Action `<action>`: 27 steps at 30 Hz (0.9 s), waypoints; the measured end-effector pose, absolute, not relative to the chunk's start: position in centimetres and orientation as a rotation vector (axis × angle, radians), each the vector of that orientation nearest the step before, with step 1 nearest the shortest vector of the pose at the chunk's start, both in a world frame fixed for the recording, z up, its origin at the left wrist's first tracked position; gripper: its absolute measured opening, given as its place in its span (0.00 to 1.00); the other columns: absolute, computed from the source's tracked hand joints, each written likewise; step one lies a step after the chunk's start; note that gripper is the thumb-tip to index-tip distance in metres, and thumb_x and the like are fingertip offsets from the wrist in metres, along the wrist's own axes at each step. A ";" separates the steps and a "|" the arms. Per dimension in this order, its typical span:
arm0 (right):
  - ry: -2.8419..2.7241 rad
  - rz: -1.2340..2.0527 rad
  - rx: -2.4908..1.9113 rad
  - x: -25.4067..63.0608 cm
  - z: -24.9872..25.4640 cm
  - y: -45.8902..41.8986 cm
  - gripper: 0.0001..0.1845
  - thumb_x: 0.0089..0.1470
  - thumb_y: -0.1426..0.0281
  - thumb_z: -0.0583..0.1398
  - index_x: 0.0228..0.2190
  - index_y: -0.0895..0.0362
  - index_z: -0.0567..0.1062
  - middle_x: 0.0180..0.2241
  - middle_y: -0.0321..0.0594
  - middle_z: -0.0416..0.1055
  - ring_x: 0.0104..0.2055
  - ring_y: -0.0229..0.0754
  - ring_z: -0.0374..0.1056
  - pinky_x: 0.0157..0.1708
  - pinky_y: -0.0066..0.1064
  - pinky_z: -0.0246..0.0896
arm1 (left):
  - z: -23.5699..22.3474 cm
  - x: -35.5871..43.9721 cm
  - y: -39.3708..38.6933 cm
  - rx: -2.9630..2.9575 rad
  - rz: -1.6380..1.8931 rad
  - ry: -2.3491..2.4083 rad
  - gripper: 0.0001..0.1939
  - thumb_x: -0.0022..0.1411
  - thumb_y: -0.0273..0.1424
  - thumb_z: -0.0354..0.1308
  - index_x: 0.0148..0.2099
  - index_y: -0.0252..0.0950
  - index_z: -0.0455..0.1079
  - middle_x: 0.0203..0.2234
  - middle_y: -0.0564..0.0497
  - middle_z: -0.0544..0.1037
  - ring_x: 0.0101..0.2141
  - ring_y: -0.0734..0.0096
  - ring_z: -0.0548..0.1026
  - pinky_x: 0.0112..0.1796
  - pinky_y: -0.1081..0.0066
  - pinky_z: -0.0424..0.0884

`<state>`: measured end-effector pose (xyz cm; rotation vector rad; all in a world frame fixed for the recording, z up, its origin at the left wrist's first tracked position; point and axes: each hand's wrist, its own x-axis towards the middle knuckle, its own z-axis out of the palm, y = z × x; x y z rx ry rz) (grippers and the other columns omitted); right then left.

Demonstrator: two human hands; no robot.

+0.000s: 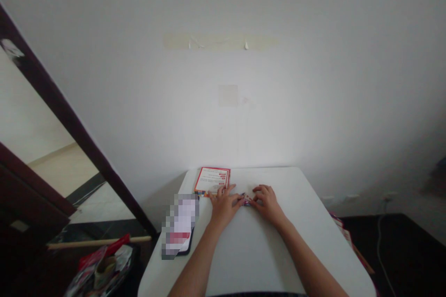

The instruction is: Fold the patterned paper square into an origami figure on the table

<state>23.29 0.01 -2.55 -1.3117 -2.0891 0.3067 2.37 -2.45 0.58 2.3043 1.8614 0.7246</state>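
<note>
My left hand (225, 205) and my right hand (266, 204) rest on a white table (265, 260), fingertips meeting over a small pink and cream item (246, 200). Much of that item is hidden by my fingers, and I cannot tell what it is. Just beyond my left hand lies a flat card or booklet with a red border (212, 181), its near edge under my left fingers. Left of that hand lies a flat item in a dark case (179, 225), pixelated and unreadable.
The table's far edge stands against a white wall. A dark-framed mirror (69, 139) leans at left, and a red and white bag (102, 269) sits on the floor below it. A pink item (343, 234) sits past the table's right edge, near a white cable (379, 241).
</note>
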 end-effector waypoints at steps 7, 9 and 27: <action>-2.132 0.183 -1.416 22.6 -1.8 -0.7 0.13 0.60 0.58 0.58 0.29 0.52 0.76 0.50 0.41 0.70 0.56 0.48 0.60 0.63 0.53 0.44 | 0.8 2.6 -2.4 2.263 0.708 1.897 0.08 0.60 0.44 0.61 0.42 0.57 0.78 0.62 0.58 0.66 0.62 0.44 0.55 0.56 0.23 0.37; -2.131 0.161 -1.435 22.4 -1.8 -0.8 0.12 0.59 0.59 0.59 0.30 0.52 0.75 0.50 0.41 0.69 0.57 0.49 0.59 0.63 0.55 0.42 | 0.7 2.7 -2.3 2.253 0.720 1.895 0.08 0.59 0.43 0.62 0.42 0.56 0.78 0.62 0.58 0.67 0.62 0.43 0.55 0.55 0.22 0.36; -2.129 0.169 -1.479 22.3 -1.0 -1.0 0.08 0.57 0.59 0.60 0.38 0.46 0.78 0.50 0.41 0.69 0.56 0.50 0.60 0.62 0.54 0.45 | 0.8 3.0 -2.0 2.204 0.719 1.925 0.06 0.59 0.42 0.62 0.39 0.55 0.79 0.62 0.58 0.67 0.62 0.41 0.54 0.54 0.21 0.33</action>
